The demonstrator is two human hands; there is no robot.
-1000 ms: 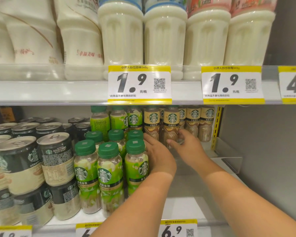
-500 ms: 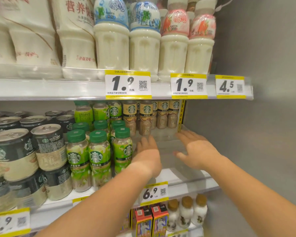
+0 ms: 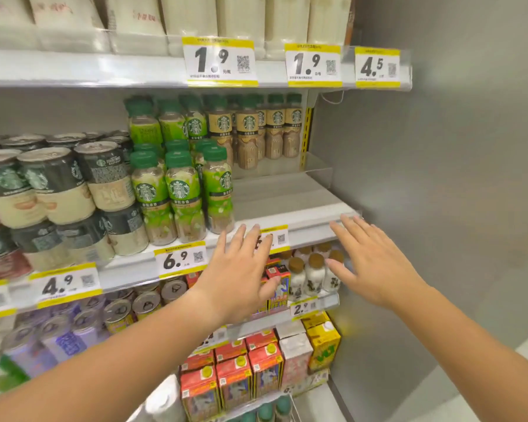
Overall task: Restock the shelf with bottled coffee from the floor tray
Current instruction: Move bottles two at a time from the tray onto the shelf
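Head view: green-capped, tan-labelled coffee bottles (image 3: 248,132) upright.

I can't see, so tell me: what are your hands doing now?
Left hand open, empty. Right hand open, empty. Brown coffee bottles upright at shelf back; nothing blocking.

a shop's drinks aisle: white shelves (image 3: 287,205) tiered above and below the left hand (image 3: 241,275) and right hand (image 3: 375,263), each edge carrying yellow price tags (image 3: 220,62) (1.9, 4.5, 6.9). coffee bottles (image 3: 180,196) and cans (image 3: 101,178) stand ranked beyond the left hand, drink cartons (image 3: 235,382) beneath both.
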